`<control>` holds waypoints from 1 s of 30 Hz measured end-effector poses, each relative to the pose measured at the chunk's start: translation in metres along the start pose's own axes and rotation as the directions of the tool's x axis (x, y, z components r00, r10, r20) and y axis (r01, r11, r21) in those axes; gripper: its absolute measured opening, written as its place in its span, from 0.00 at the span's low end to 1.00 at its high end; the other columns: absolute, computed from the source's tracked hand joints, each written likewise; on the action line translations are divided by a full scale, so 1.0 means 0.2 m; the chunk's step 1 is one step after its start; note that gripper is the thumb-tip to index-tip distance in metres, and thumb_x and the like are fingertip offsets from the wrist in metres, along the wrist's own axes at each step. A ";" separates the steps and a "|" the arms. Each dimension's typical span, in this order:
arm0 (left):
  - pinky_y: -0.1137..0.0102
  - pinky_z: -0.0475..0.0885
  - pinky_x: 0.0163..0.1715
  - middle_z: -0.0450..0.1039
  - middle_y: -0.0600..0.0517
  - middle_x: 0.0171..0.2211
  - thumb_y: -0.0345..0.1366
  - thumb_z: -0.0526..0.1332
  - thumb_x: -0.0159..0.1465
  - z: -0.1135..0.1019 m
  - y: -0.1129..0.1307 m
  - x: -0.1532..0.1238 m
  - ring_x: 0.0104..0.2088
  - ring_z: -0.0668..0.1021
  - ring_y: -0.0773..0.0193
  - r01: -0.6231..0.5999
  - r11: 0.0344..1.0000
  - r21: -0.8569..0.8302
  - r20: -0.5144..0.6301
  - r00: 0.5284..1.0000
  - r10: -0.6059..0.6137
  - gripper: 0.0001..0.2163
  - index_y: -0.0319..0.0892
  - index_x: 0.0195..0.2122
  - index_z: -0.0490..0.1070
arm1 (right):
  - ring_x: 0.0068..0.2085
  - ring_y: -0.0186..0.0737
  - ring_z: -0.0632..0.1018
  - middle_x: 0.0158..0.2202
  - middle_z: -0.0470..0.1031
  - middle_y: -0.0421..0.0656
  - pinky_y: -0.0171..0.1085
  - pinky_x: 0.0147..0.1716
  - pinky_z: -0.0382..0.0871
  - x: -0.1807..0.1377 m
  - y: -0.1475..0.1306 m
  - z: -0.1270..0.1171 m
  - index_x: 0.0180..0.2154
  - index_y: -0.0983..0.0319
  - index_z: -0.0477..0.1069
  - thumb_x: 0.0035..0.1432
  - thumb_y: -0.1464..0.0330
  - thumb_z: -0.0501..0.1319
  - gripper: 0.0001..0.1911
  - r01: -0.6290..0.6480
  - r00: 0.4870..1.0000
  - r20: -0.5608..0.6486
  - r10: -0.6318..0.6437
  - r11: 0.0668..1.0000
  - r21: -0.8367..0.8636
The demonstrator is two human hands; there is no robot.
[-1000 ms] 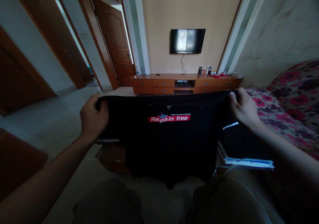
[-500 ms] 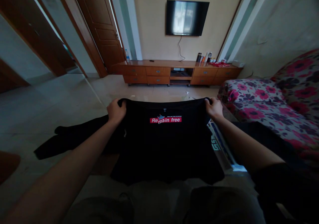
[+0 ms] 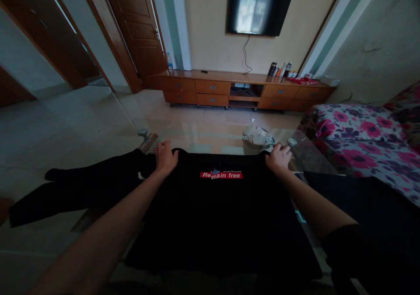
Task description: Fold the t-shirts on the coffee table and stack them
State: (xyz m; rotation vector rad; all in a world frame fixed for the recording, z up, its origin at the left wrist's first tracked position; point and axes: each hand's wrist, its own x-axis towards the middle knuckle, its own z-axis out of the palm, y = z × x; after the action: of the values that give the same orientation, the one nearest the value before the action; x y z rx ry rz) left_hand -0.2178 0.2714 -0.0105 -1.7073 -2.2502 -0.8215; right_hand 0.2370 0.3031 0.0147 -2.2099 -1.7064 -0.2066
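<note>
A black T-shirt (image 3: 223, 216) with a red "Remain free" print (image 3: 221, 175) is spread out in front of me, its upper edge away from me. At its far left corner my left hand (image 3: 166, 158) is closed on the fabric, thumb against the edge. My right hand (image 3: 278, 158) grips the far right corner in the same way, some of its fingers hidden. Beneath the shirt is a glass table (image 3: 203, 144). To the left lies a black long-sleeved garment (image 3: 88, 185); to the right, a dark navy cloth (image 3: 354, 198).
A clear plastic bag (image 3: 258, 135) shows beyond the shirt, near the table's far edge. A flowered sofa (image 3: 351, 124) stands at the right. Across the room are a low wooden cabinet (image 3: 213, 87) with several bottles on it and a wall television (image 3: 260, 7).
Both hands have lowered the T-shirt onto the table. Its print sits lower in view, and the plastic bag behind it now shows. The camera view has shifted too.
</note>
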 end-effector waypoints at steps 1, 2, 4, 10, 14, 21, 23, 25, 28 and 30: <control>0.54 0.67 0.54 0.70 0.34 0.56 0.41 0.60 0.65 -0.01 0.02 -0.02 0.56 0.72 0.43 -0.065 0.997 0.038 -0.009 0.998 0.065 0.22 0.38 0.58 0.69 | 0.56 0.60 0.69 0.56 0.67 0.62 0.48 0.52 0.61 -0.04 -0.02 0.01 0.56 0.68 0.69 0.62 0.61 0.59 0.24 0.087 0.996 -0.010 -0.087 0.996 -0.034; 0.54 0.67 0.54 0.72 0.36 0.54 0.41 0.59 0.66 -0.02 0.05 -0.04 0.55 0.73 0.44 -0.159 0.986 0.053 0.024 0.987 0.158 0.18 0.39 0.54 0.71 | 0.54 0.58 0.70 0.55 0.70 0.60 0.47 0.52 0.62 -0.07 -0.04 0.01 0.54 0.65 0.70 0.63 0.60 0.58 0.21 0.199 0.980 0.022 -0.198 0.979 -0.049; 0.57 0.68 0.51 0.77 0.41 0.43 0.42 0.55 0.69 -0.03 0.10 -0.07 0.47 0.76 0.49 -0.398 0.917 -0.020 0.221 0.893 0.392 0.13 0.42 0.43 0.76 | 0.48 0.52 0.75 0.45 0.77 0.53 0.44 0.49 0.63 -0.13 -0.09 0.02 0.43 0.62 0.75 0.67 0.56 0.55 0.18 0.413 0.893 0.198 -0.404 0.911 -0.005; 0.62 0.69 0.54 0.78 0.44 0.48 0.41 0.47 0.73 0.06 0.18 -0.09 0.51 0.77 0.56 -0.468 0.783 -0.409 0.401 0.679 0.615 0.20 0.42 0.47 0.79 | 0.46 0.46 0.79 0.43 0.81 0.50 0.39 0.48 0.68 -0.18 -0.21 0.09 0.40 0.60 0.80 0.73 0.56 0.43 0.29 0.498 0.774 0.282 -0.567 0.820 0.282; 0.56 0.57 0.67 0.58 0.46 0.71 0.44 0.52 0.71 0.17 0.13 -0.12 0.69 0.62 0.51 -0.357 0.883 -0.305 0.399 0.794 0.459 0.25 0.47 0.68 0.62 | 0.67 0.54 0.64 0.70 0.60 0.48 0.52 0.61 0.60 -0.19 -0.24 0.20 0.69 0.55 0.59 0.71 0.55 0.47 0.29 0.410 0.875 0.174 -0.452 0.882 0.232; 0.52 0.51 0.69 0.55 0.44 0.72 0.47 0.52 0.71 0.19 0.12 -0.16 0.71 0.58 0.48 -0.398 0.892 -0.213 0.389 0.804 0.451 0.27 0.46 0.69 0.62 | 0.71 0.57 0.55 0.73 0.52 0.50 0.57 0.65 0.52 -0.22 -0.24 0.30 0.70 0.57 0.57 0.71 0.54 0.46 0.31 0.368 0.896 0.235 -0.377 0.926 0.083; 0.54 0.50 0.69 0.60 0.43 0.69 0.44 0.51 0.72 0.14 0.14 -0.17 0.70 0.61 0.49 -0.397 0.897 -0.196 0.332 0.834 0.441 0.24 0.43 0.66 0.65 | 0.71 0.56 0.56 0.73 0.53 0.51 0.55 0.65 0.54 -0.24 -0.23 0.26 0.69 0.59 0.59 0.71 0.55 0.46 0.30 0.375 0.902 0.194 -0.385 0.923 0.087; 0.54 0.51 0.69 0.64 0.42 0.66 0.40 0.51 0.72 0.07 0.16 -0.19 0.68 0.64 0.50 -0.411 0.893 -0.182 0.260 0.856 0.447 0.21 0.42 0.63 0.68 | 0.69 0.54 0.58 0.71 0.56 0.53 0.52 0.65 0.55 -0.26 -0.22 0.20 0.67 0.61 0.61 0.72 0.57 0.45 0.28 0.387 0.910 0.124 -0.396 0.918 0.089; 0.54 0.55 0.67 0.70 0.41 0.60 0.38 0.52 0.71 -0.07 0.18 -0.25 0.63 0.68 0.50 -0.463 0.873 -0.155 0.206 0.849 0.487 0.19 0.42 0.59 0.72 | 0.65 0.56 0.63 0.68 0.61 0.53 0.54 0.63 0.57 -0.29 -0.17 0.08 0.63 0.60 0.64 0.71 0.58 0.46 0.26 0.356 0.931 0.047 -0.361 0.930 0.095; 0.55 0.59 0.65 0.71 0.41 0.57 0.37 0.52 0.70 -0.18 0.19 -0.31 0.59 0.71 0.50 -0.484 0.864 -0.136 0.204 0.840 0.503 0.17 0.42 0.56 0.73 | 0.62 0.58 0.66 0.65 0.64 0.54 0.57 0.60 0.60 -0.30 -0.09 -0.02 0.62 0.60 0.66 0.70 0.58 0.47 0.25 0.258 0.965 0.027 -0.262 0.960 0.112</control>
State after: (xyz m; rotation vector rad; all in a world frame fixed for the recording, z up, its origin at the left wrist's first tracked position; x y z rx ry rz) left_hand -0.1687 0.2082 0.0013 -2.3858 -1.7652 -0.6162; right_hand 0.2042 0.2520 0.0026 -1.9216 -1.9806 -0.1285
